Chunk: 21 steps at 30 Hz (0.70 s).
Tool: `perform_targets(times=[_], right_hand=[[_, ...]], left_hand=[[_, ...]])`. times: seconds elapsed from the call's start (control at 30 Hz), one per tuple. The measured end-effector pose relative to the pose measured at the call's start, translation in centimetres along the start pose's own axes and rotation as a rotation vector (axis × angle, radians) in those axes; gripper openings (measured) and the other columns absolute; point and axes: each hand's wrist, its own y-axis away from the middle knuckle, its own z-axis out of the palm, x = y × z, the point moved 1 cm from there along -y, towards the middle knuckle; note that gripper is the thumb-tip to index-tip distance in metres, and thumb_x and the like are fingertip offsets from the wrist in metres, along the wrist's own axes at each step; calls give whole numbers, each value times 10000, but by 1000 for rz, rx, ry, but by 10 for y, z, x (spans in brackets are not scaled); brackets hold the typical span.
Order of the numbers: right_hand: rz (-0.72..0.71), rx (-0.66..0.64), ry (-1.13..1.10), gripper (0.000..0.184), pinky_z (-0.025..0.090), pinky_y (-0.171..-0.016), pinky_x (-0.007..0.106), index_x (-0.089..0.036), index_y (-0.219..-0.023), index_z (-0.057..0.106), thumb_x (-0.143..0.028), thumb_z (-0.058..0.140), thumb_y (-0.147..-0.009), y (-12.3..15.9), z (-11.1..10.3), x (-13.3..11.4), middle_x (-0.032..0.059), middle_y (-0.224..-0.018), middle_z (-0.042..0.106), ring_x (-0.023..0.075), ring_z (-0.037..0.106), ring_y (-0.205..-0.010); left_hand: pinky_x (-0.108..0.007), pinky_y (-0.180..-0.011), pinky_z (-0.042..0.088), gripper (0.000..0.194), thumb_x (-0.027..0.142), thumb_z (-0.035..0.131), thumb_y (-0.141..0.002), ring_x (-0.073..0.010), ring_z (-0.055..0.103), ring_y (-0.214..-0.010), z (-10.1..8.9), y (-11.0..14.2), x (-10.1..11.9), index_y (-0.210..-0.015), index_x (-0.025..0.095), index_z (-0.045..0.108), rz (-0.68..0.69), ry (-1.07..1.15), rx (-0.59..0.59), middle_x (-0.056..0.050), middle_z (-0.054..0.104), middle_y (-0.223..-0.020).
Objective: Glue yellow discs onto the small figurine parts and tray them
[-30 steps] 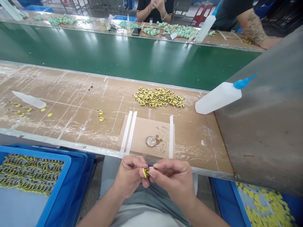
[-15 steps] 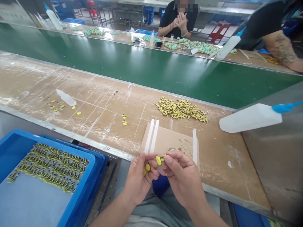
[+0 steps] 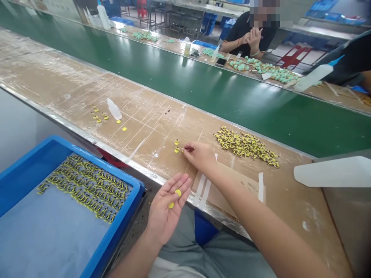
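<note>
My left hand (image 3: pixel 162 216) is turned palm up in front of the table edge. Two flat yellow discs (image 3: pixel 177 192) lie in it, one under the thumb and one against the fingers. Over the table, my right hand (image 3: pixel 201 156) pinches a small yellow-based piece (image 3: pixel 182 151), mostly hidden by the fingertips, at the tabletop. Just left of those fingertips stand two similar pieces, yellow discs with a small dark part on top (image 3: pixel 176 150). Under my right forearm is a cardboard sheet (image 3: pixel 236 179) with white tape strips.
A heap of small yellow-and-dark parts (image 3: pixel 246 144) lies behind my right arm. White bottles (image 3: pixel 333 172) are at the right. More discs and pieces (image 3: pixel 118 121) sit far left. A blue tray (image 3: pixel 136 187) holds rows of pieces. Beyond the green belt (image 3: pixel 162 73), a person (image 3: pixel 249 34) sits.
My hands have moved apart. The right hand has gone forward and left to the standing pieces with a disc-based piece; the left has opened out, palm up. The view has swung.
</note>
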Motion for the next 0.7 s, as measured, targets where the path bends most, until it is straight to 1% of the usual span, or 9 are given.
perform_targets(times=[0.17,0.27,0.33,0.5,0.6,0.7], right_hand=[[17,-22,22,114,509,-694,273,-224,-861,744,-249,648,-804,-8,6,1,15,-804,765,183,708,-746],[27,-35,27,120,509,-698,271,-225,-876,743,-236,659,-791,-9,6,2,11,-808,766,180,709,-753],[30,-39,29,129,508,-701,272,-225,-883,743,-223,671,-776,-10,5,3,13,-806,765,181,708,-756],[25,-46,11,141,508,-697,271,-230,-901,749,-217,681,-778,-11,6,1,13,-810,763,178,700,-756],[31,-48,-22,148,510,-690,262,-232,-912,750,-216,684,-780,-11,7,0,9,-812,763,171,698,-754],[40,-53,-61,165,514,-684,259,-229,-924,752,-202,687,-775,-10,8,1,8,-806,760,167,697,-747]], left_hand=[[-402,-1157,369,405,45,619,-866,-273,483,-1350,-7,1,8,-1255,151,648,59,-20,-10,-152,588,-1404],[-393,-1149,382,435,70,662,-852,-268,478,-1354,-8,1,9,-1274,173,636,71,-60,17,-147,591,-1401],[-382,-1128,412,438,85,692,-837,-270,499,-1337,-9,1,9,-1262,177,642,73,-103,52,-145,609,-1381],[-294,-989,540,365,103,746,-801,-260,608,-1226,-13,0,6,-1158,149,684,46,-209,178,-140,679,-1285],[-256,-898,585,328,109,763,-788,-251,656,-1158,-15,1,4,-1107,133,690,29,-236,215,-142,709,-1228],[-244,-845,602,309,123,784,-772,-250,690,-1096,-16,2,0,-1066,118,693,7,-236,231,-152,740,-1150]])
